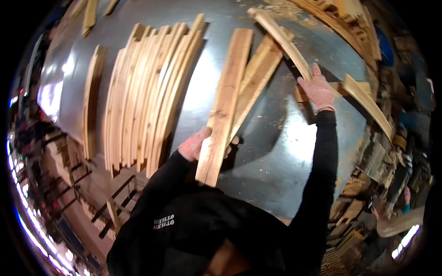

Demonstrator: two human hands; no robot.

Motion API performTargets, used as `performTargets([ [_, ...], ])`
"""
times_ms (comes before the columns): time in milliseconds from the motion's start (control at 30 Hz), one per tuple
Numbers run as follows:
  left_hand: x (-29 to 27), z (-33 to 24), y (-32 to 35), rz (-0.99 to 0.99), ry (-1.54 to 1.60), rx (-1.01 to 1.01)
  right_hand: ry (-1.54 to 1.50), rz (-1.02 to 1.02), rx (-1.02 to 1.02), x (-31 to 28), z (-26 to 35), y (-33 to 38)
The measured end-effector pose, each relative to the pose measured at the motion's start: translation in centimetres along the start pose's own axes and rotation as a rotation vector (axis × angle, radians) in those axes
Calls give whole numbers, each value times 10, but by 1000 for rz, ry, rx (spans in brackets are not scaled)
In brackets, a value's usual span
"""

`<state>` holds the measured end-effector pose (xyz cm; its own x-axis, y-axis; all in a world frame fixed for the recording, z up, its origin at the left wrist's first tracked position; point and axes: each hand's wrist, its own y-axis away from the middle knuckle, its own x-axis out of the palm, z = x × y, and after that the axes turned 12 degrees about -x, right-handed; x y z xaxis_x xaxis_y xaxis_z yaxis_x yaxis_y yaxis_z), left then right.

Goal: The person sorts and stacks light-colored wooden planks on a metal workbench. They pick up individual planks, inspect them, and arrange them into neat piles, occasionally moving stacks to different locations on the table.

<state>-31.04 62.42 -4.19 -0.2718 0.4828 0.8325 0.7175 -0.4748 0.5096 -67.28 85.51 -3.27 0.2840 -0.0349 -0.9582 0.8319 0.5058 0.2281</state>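
Observation:
My left hand [195, 143], in a pale pink glove, grips the near part of a flat wooden board [226, 99], thumb on one edge and fingertips showing past the other. Behind that board a second wooden board [260, 71] slants up to the right, its near end partly hidden. Farther right, my gloved right hand [320, 94] has the near end of a narrow wooden strip [283, 41] between thumb and index finger. The strip crosses over the second board's far end. Beside the right hand, a short wood piece [343, 89] lies crosswise, partly covered by the hand.
Several boards stand side by side in a row [147, 92] on the grey metal table [267, 170], with a single board [93, 101] left of them. A curved-looking strip [370, 108] overhangs the right edge. Sawdust and stacked wood [343, 14] lie far right. Another person's arm [400, 223] shows lower right.

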Motion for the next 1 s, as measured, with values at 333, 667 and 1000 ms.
performTargets([
  [333,25,-6,11,-464,-614,172,-302,-382,915,17,24,14],
  [667,-12,29,51,-1294,-1335,572,-1678,-172,223,68,86,183],
  [1000,1,1,33,-1514,-1734,466,-2584,231,-79,119,164,215],
])
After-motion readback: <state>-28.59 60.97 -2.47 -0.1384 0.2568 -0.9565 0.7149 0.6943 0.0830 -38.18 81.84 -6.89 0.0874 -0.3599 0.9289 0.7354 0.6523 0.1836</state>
